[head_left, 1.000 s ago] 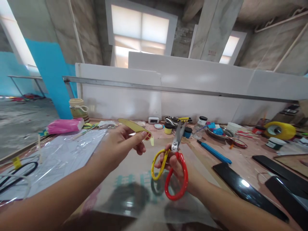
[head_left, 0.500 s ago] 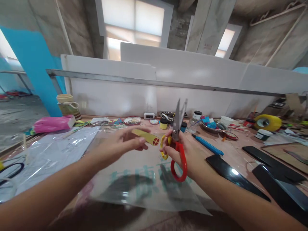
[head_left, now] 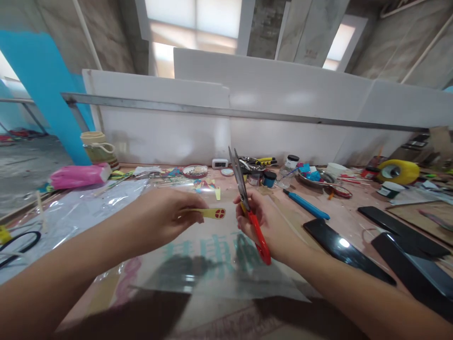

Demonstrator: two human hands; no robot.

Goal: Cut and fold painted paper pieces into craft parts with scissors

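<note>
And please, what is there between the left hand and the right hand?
In the head view, the red-marked end of the yellow strip juts from the left hand toward the right hand; after its tip comes a small gap.

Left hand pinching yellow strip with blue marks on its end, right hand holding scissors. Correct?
Not the color: the head view shows red marks there. Left hand pinching yellow strip, right hand holding scissors: correct.
</note>
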